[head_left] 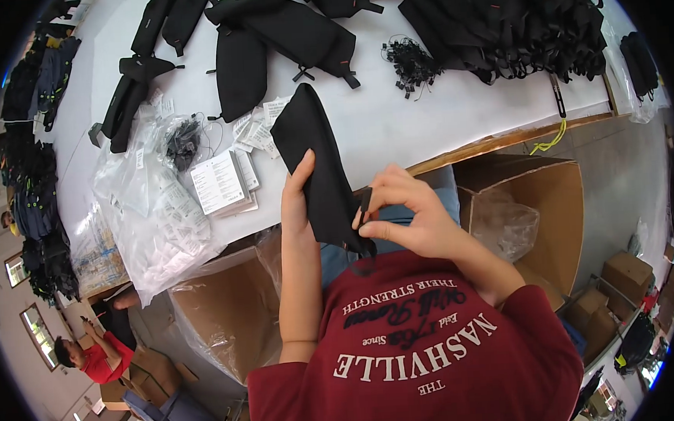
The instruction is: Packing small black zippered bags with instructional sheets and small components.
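Observation:
A long black fabric pouch (321,173) is held up in front of my chest, at the table's near edge. My left hand (297,201) grips its left side, the thumb lying over the fabric. At the lower right end of the pouch, my right hand (413,210) pinches a small black tab (365,203) between thumb and fingers. Whether that tab is a strap end or a zipper pull is too small to tell. Just beyond the pouch lie white printed labels (255,131) and a stack of white cards (218,184).
More black pouches (242,74) lie across the white table (393,124), with a large pile (510,26) at far right. Black cords (411,60) form a tangle. A clear plastic bag (162,212) sits at left. Open cardboard boxes (558,214) stand below the edge. A person in red (104,356) is at left.

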### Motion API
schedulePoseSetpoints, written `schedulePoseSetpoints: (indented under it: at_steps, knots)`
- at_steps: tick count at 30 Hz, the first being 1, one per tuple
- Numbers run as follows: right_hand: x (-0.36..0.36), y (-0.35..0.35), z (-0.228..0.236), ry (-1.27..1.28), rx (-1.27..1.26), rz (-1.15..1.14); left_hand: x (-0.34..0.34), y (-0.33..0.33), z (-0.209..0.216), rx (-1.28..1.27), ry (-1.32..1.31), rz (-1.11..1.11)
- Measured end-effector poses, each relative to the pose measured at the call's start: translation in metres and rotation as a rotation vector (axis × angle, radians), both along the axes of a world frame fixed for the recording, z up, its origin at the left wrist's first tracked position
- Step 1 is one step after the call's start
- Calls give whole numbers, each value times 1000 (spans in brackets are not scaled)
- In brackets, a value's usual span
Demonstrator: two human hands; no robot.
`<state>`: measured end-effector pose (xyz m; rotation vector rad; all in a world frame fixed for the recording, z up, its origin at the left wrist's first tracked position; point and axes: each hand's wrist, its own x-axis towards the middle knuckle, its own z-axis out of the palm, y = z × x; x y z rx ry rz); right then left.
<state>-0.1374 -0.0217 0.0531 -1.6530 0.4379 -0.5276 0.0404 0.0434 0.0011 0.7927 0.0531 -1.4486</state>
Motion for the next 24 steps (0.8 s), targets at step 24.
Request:
schedulePoseSetpoints:
  at_steps: [24]
  knots:
    - [0, -7, 4, 94, -56, 5, 0, 8, -8, -10, 60, -26]
